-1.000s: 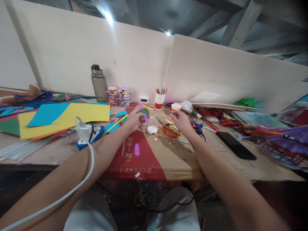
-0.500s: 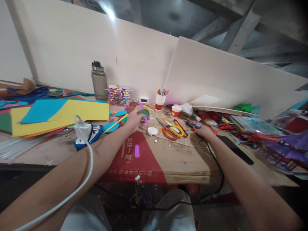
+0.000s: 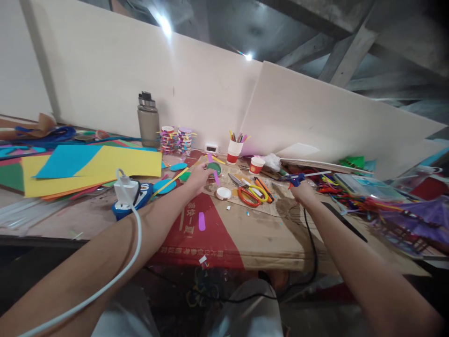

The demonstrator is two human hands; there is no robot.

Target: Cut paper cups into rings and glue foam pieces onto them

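Note:
My left hand (image 3: 200, 178) is closed at the edge of a green round disc (image 3: 213, 167). A purple strip (image 3: 216, 177) crosses the disc. On the right, my right hand (image 3: 300, 190) grips a blue glue gun (image 3: 294, 179), which is raised off the cardboard; a pale glue stick (image 3: 317, 173) sticks out behind it and a black cable (image 3: 312, 238) hangs below. Between my hands lie orange-handled scissors (image 3: 249, 197), yellow-handled scissors (image 3: 257, 193) and a white round lid (image 3: 223, 193). A loose purple strip (image 3: 201, 221) rests on the red part of the cardboard.
A paper cup of pens (image 3: 235, 152), a smaller red-and-white cup (image 3: 257, 164) and a grey bottle (image 3: 148, 121) stand at the back. Two decorated stacks (image 3: 177, 140) are near the bottle. A power strip (image 3: 122, 211) and coloured sheets (image 3: 129, 161) lie left; a purple craft piece (image 3: 414, 224) is right.
My right hand has lifted the glue gun off the cardboard, and its glue stick now shows. My left hand keeps hold of the green disc. The view has shifted slightly.

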